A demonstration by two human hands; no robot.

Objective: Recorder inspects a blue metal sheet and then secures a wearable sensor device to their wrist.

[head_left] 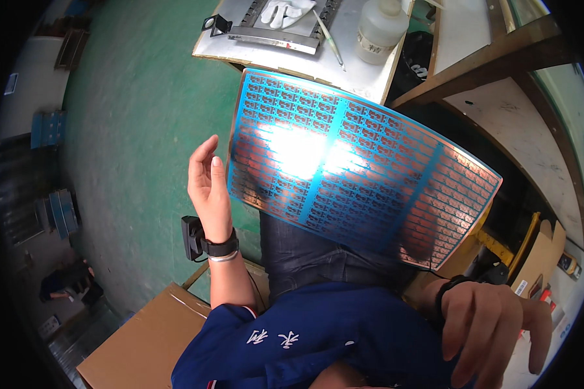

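Circuit panel (370, 175) sits over the lap (298, 256), off the surface (344, 19) | left hand (209, 188) free beside its edge; right hand (490, 321) empty, loose | patterning's on, remainder unclear!

Blue-and-copper panel (363, 185), pattern partly lost in glare; dark trousers (305, 256), partly hidden behind panel; metal frame (274, 40), cut by upper edge; distant person (68, 284) at far left, details too small and blurred to tell.
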